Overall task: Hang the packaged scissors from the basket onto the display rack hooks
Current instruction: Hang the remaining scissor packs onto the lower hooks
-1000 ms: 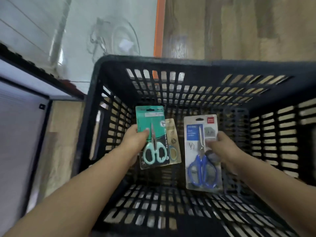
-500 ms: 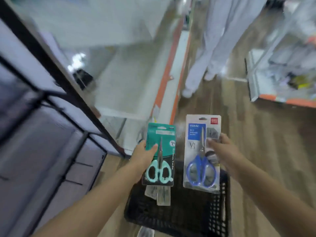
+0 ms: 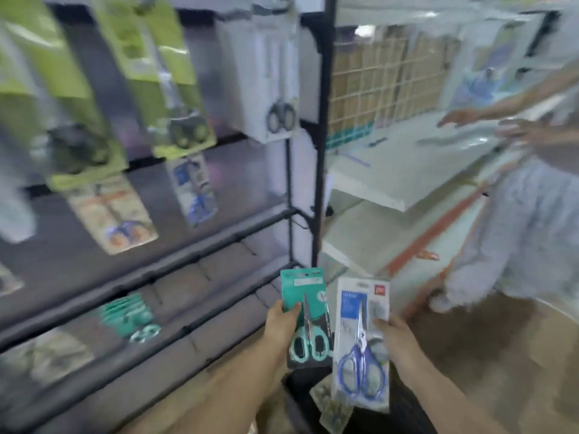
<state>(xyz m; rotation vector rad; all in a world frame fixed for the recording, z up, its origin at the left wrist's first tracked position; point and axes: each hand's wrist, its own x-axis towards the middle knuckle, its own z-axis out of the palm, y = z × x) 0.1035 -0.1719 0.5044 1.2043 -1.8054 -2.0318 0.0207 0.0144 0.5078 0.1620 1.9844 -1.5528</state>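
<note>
Now we hold two packs upright before the rack (image 3: 300, 211): our left hand (image 3: 280, 324) pinches the teal pack (image 3: 305, 308), our right hand (image 3: 396, 339) grips the blue pack (image 3: 360, 339), above the basket (image 3: 404, 408).

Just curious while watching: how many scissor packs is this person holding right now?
2: a teal pack in the left hand, a blue-handled pack in the right hand. More may sit behind the teal one.
</note>
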